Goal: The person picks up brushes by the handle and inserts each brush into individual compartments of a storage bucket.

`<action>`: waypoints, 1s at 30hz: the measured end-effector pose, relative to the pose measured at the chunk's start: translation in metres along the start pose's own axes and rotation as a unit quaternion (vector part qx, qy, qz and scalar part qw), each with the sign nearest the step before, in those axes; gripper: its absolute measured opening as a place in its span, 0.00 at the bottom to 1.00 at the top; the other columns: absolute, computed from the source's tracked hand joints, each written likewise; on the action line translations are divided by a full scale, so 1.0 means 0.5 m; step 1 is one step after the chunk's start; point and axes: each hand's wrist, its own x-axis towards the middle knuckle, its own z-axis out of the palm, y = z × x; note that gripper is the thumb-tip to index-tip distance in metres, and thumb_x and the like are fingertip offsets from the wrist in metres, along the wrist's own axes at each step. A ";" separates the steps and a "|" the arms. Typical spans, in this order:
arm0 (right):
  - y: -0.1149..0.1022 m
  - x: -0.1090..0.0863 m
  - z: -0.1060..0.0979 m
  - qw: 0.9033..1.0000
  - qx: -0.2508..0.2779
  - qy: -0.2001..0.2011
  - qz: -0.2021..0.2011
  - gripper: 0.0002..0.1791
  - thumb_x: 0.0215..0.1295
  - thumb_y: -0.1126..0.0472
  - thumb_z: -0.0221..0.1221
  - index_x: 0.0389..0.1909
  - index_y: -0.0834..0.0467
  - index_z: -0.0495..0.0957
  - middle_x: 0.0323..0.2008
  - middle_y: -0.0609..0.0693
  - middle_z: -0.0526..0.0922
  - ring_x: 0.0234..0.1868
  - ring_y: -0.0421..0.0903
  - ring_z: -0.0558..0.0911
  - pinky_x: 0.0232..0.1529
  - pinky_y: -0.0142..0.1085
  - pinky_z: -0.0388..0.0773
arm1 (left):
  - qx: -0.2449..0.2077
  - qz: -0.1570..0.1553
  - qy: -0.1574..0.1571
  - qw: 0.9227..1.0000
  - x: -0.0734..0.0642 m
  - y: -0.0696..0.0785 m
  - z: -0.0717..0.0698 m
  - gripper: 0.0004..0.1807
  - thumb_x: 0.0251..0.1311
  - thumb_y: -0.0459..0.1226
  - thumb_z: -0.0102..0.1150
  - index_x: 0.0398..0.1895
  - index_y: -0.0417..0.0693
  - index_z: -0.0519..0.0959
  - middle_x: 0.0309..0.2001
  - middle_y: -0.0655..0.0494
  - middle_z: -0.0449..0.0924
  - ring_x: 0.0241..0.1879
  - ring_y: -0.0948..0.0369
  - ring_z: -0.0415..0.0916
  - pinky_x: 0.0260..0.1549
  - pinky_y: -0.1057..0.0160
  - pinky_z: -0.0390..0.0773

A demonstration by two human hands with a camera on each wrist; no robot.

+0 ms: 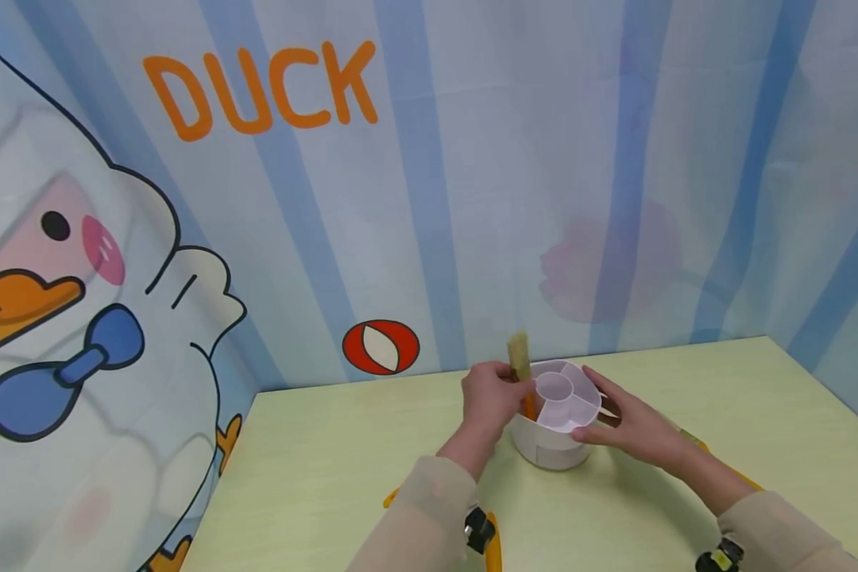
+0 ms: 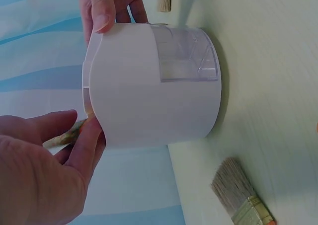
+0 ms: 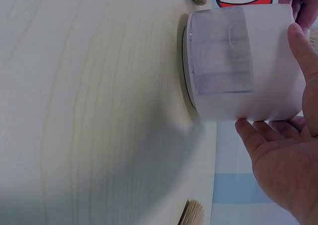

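A white round desk organizer (image 1: 552,449) with several compartments stands upright on the table. My left hand (image 1: 492,395) is at its left rim and pinches a paintbrush (image 1: 519,355), bristles up. The brush's orange handle points down into a left compartment, its lower end hidden by the wall. From the right, my right hand (image 1: 632,421) holds the organizer, thumb at the near rim and fingers round the far side. A clear window (image 3: 221,51) shows in the organizer's side in the right wrist view.
Another paintbrush (image 2: 233,185) lies on the table left of the organizer, and a second brush (image 3: 193,214) lies on the right side. An orange handle (image 1: 495,544) shows by the left sleeve. Behind the table (image 1: 329,461) hangs a printed cloth (image 1: 500,175).
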 end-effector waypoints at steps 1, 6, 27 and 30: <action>-0.001 0.000 0.001 1.000 -0.001 0.001 -0.001 0.59 0.69 0.53 0.73 0.86 0.63 0.43 0.83 0.71 0.52 0.79 0.74 0.60 0.67 0.52 0.79 | -0.005 -0.003 -0.002 1.000 -0.001 -0.001 -0.002 0.13 0.58 0.30 0.77 0.45 0.34 0.89 0.35 0.51 0.90 0.28 0.59 0.86 0.33 0.64 0.89; -0.005 -0.001 0.003 1.000 0.000 -0.002 -0.009 0.59 0.69 0.55 0.73 0.86 0.65 0.43 0.82 0.72 0.53 0.78 0.74 0.61 0.66 0.52 0.79 | -0.038 -0.017 -0.008 0.999 -0.006 -0.008 -0.008 0.17 0.57 0.30 0.77 0.50 0.34 0.88 0.37 0.49 0.91 0.32 0.58 0.89 0.39 0.62 0.90; -0.003 0.002 -0.004 1.000 -0.006 0.003 -0.011 0.59 0.68 0.55 0.74 0.86 0.65 0.44 0.83 0.71 0.52 0.79 0.74 0.59 0.68 0.55 0.73 | -0.125 -0.046 -0.022 0.991 -0.035 -0.031 -0.089 0.26 0.65 0.34 0.75 0.64 0.36 0.82 0.53 0.45 0.88 0.50 0.52 0.89 0.49 0.56 0.90; -0.003 0.004 -0.004 1.000 -0.006 0.000 -0.013 0.59 0.68 0.56 0.73 0.86 0.65 0.43 0.83 0.71 0.51 0.79 0.74 0.59 0.68 0.55 0.73 | -0.105 -0.037 -0.037 0.993 -0.035 -0.030 -0.112 0.28 0.65 0.36 0.75 0.67 0.38 0.81 0.56 0.46 0.87 0.51 0.53 0.89 0.51 0.56 0.89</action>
